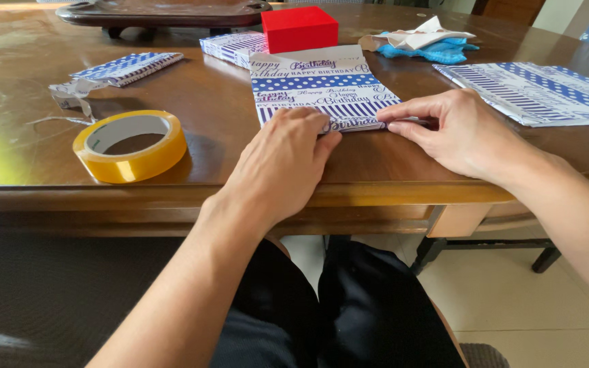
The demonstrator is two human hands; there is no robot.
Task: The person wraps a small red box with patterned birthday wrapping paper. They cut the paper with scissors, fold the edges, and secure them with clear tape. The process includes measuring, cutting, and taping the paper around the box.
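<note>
At the table's [172, 187] near edge my left hand [284, 160] and right hand [455, 133] press flat, fingers extended, on the near end of the blue-and-white wrapping paper [322, 85], whose long axis runs away from me toward the red box [300, 28] sitting on its far end.

Bystanders on a brown wooden table [28, 82]

A yellow roll of clear adhesive tape [130, 145] lies flat at 9 o'clock, with a crumpled scrap of torn paper and tape [73, 93] just beyond it at 10 o'clock. A small packet wrapped in blue-and-white patterned paper [127, 67] sits farther out at 11 o'clock. A dark footed serving tray [161, 12] stands at 12 o'clock. A bright blue cloth under white crumpled paper [425, 42] rests at 1 o'clock, and a flat sheet of blue-and-white striped and dotted gift paper [533, 92] at 2 o'clock.
</note>
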